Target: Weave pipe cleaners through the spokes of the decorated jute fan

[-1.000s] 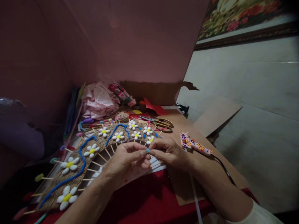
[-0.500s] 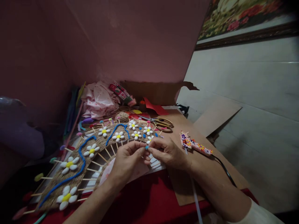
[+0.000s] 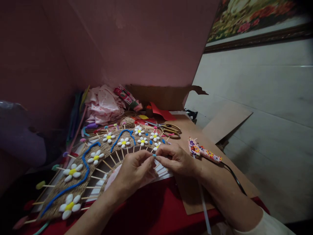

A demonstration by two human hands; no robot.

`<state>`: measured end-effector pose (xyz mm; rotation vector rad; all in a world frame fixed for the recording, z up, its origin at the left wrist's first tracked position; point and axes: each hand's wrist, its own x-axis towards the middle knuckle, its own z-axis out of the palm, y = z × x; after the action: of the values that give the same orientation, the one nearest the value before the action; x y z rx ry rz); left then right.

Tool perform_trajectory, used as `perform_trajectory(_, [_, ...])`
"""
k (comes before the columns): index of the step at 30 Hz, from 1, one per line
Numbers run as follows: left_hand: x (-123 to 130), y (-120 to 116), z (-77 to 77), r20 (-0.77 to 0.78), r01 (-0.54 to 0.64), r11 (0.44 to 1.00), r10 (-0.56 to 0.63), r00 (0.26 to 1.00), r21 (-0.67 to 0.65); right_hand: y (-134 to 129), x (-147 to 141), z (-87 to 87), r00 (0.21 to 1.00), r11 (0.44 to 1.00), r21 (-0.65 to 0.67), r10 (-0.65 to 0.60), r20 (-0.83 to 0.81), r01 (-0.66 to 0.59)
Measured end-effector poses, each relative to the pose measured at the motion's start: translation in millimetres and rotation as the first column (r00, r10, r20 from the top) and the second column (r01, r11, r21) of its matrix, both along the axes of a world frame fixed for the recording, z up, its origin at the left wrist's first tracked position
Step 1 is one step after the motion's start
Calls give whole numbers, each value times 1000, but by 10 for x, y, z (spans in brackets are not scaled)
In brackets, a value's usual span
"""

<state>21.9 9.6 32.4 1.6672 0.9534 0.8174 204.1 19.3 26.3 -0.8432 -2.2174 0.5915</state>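
Between the fingertips of my left hand (image 3: 133, 168) and my right hand (image 3: 174, 158) is a small blue piece (image 3: 154, 155), pinched from both sides. Its material is too small to make out. Behind my hands lies a fan-shaped twine panel (image 3: 80, 156) on thin wooden sticks, with colored tips around its outer edge. White flowers (image 3: 72, 173) with yellow centers and wavy blue strips (image 3: 85, 169) decorate the twine. Several blue dots (image 3: 151, 142) sit among the flowers at its right end, partly hidden by my right hand.
Gold-handled scissors (image 3: 170, 129) lie behind the panel, near a twine ball (image 3: 127, 122). A flower-patterned glue gun (image 3: 204, 151) with a black cord rests on cardboard (image 3: 193, 127) to the right. Crumpled pink fabric (image 3: 104, 104) is heaped at the back.
The fingers of my left hand have curled in a little, and the blue piece shows slightly less between the fingertips. Both hands stay in nearly the same place.
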Motion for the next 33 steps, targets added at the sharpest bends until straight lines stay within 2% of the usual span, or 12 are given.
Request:
perform_trajectory(2, [-22, 13, -12, -134, -5, 991, 23, 991, 130, 3, -3, -8, 999, 1000, 29, -1, 46, -1])
perform_trajectory(4, [-39, 28, -26, -208, 13, 982, 26, 978, 187, 3, -9, -14, 997, 999, 50, -11, 73, 7])
perform_trajectory(6, [-50, 40, -35, -174, 41, 993, -21, 984, 112, 0, -15, -12, 997, 999, 51, -20, 77, 16])
perform_trajectory(9, [-52, 40, -37, -35, 103, 992, -106, 994, -75, -9, -18, 13, 997, 999, 34, -28, 77, 26])
perform_trajectory(12, [-43, 28, -34, -16, 114, 987, -116, 993, -115, -20, -24, 36, 994, 999, 45, -30, 108, 25])
perform_trajectory(15, [-29, 23, -58, -140, 50, 996, -40, 989, 69, -26, -37, 20, 989, 996, 88, -34, 142, 22])
perform_trajectory(18, [-6, 29, -132, -237, 24, 954, 50, 970, 298, -25, -58, -32, 987, 990, 135, -55, 150, 35])
perform_trajectory(20, [16, 32, -196, -243, 18, 932, 76, 967, 362, -27, -77, -73, 988, 985, 160, -83, 133, 61])
perform_trajectory(25, [54, 31, -274, -191, -22, 901, 116, 975, 432, -36, -115, -126, 982, 969, 194, -169, 82, 150])
perform_trajectory(33, [14, 76, -222, -142, -10, 937, 63, 988, 350, -11, -74, -63, 983, 982, 90, -175, 62, 169])
